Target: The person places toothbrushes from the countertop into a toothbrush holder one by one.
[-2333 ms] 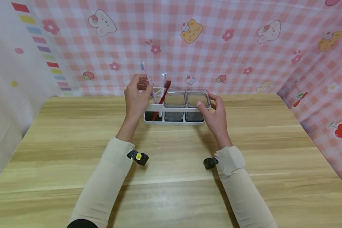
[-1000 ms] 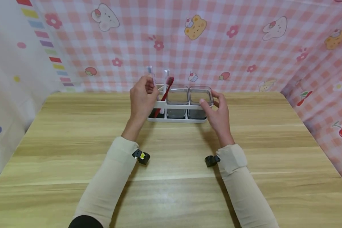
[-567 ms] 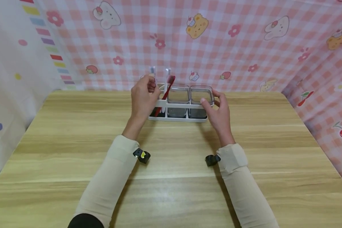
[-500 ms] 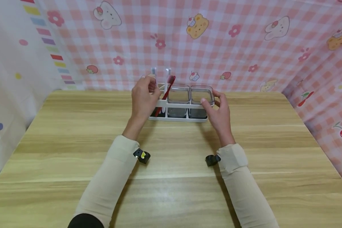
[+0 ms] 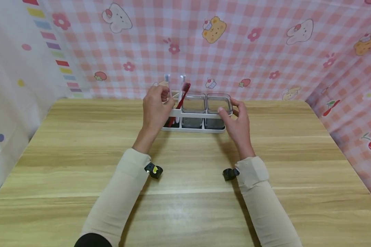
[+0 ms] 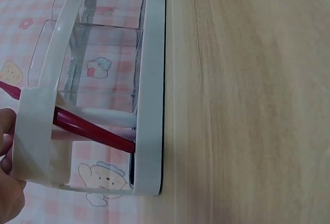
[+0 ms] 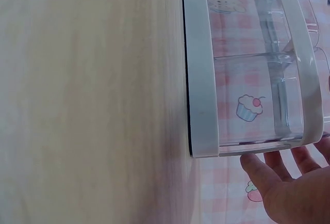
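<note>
A white toothbrush holder stands near the table's back edge. My left hand pinches a pale pink toothbrush, bristles up, at the holder's left compartment. Inside that compartment a white toothbrush stands nearly upright and a red toothbrush leans right. In the left wrist view a pink handle reaches down beside the red one. My right hand holds the holder's right end, thumb on the front rim. The right wrist view has its fingers against that end.
Two clear cups, a middle one and a right one, fill the holder's other compartments. Behind the wooden table hangs a pink checked cloth. A white dotted cloth borders the left side.
My left hand has shifted slightly right, and the pink toothbrush has come down into the left compartment and stands more upright. My right hand keeps its hold. The head view has tilted slightly.
</note>
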Motion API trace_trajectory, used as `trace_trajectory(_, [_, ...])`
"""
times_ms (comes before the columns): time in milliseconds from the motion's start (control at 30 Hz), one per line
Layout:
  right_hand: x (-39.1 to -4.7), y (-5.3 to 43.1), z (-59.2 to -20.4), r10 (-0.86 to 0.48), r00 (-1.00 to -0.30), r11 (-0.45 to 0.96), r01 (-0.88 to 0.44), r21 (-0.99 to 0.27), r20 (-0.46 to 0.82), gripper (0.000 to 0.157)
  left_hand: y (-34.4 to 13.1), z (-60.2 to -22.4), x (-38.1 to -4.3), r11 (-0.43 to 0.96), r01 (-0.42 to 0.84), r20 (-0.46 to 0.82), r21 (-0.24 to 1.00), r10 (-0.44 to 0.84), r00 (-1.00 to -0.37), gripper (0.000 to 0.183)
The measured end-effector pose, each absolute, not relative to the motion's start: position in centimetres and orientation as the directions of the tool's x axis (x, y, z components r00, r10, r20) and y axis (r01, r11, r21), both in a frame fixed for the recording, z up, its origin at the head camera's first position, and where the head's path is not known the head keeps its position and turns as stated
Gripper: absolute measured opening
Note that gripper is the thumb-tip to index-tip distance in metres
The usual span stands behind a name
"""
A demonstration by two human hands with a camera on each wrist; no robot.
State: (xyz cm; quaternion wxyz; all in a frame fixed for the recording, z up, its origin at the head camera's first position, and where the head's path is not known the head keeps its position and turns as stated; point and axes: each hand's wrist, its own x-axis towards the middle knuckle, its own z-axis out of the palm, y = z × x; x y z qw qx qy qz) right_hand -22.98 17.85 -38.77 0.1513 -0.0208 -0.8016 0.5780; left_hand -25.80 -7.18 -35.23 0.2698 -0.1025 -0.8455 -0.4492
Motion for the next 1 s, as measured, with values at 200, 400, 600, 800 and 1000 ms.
trace_trajectory(200, [-23.1, 17.6, -39.0, 0.214, -0.949, 0.327, -0.152, -0.933, 0.23, 0.059, -7.4, -35.6, -25.5, 0.556, 0.411, 0.536, 0.722, -0.074, -0.841, 0.023])
trace_trajectory(400, [-23.3, 17.4, -39.0, 0.208, -0.951, 0.329, -0.155, -0.932, 0.231, 0.058, -8.0, -35.9, -25.0, 0.571, 0.382, 0.516, 0.727, -0.088, -0.852, 0.029])
trace_trajectory(600, [-23.2, 17.7, -39.2, 0.197, -0.96, 0.367, -0.118, -0.923, 0.201, 0.061, -8.6, -35.8, -24.3, 0.681, 0.356, 0.515, 0.64, -0.037, -0.856, 0.026])
trace_trajectory(800, [-22.9, 18.3, -39.5, 0.165, -0.967, 0.406, -0.111, -0.907, 0.192, 0.064, -8.6, -35.9, -22.8, 0.787, 0.446, 0.595, 0.427, 0.128, -0.794, 0.025])
trace_trajectory(1000, [-22.0, 18.9, -39.2, 0.079, -0.966, 0.488, -0.177, -0.855, 0.245, 0.06, -8.2, -35.7, -20.8, 0.857, 0.45, 0.457, 0.251, 0.305, -0.835, 0.034])
